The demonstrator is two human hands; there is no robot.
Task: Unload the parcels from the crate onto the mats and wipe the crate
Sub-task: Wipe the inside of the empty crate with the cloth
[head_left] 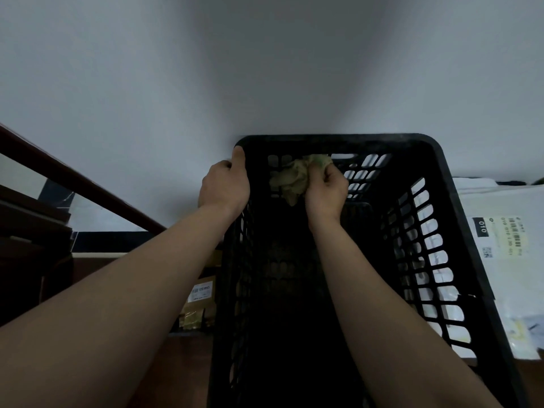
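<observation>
- The right hand (325, 189) sits just right of the frame's centre. Its fingers are curled tight around a crumpled yellow-green cloth (294, 181).
- The cloth bunches out to the left of the fist and lies against the inside of the far wall of a black plastic crate (338, 139), just below the rim.
- The left hand (225, 187), at centre left, grips the crate's far-left corner. The thumb is hooked over the top of the rim and the fingers wrap the outside.
- Both bare forearms reach in from the lower edge of the frame. The right one passes down into the crate and the left one runs along its outer left side.
- The crate fills the centre and lower right of the frame and is seen from above. Its walls are a lattice of small openings and its interior is very dark.
- White mailer bags (500, 207) lie flat just beside the crate's right wall, at the right edge of the frame. One carries a shipping label (497, 234) marked 010.
- Brown padded envelopes (200, 301) lie just outside the crate's left wall, in the lower middle, partly hidden by the left forearm.
- Whether the parcels rest on mats cannot be told.
- A pale grey wall (265, 69) covers the upper half of the frame.
- A dark reddish-brown handrail (73, 178) slants across the left side.
- Brown flooring (188, 372) shows at lower centre.
</observation>
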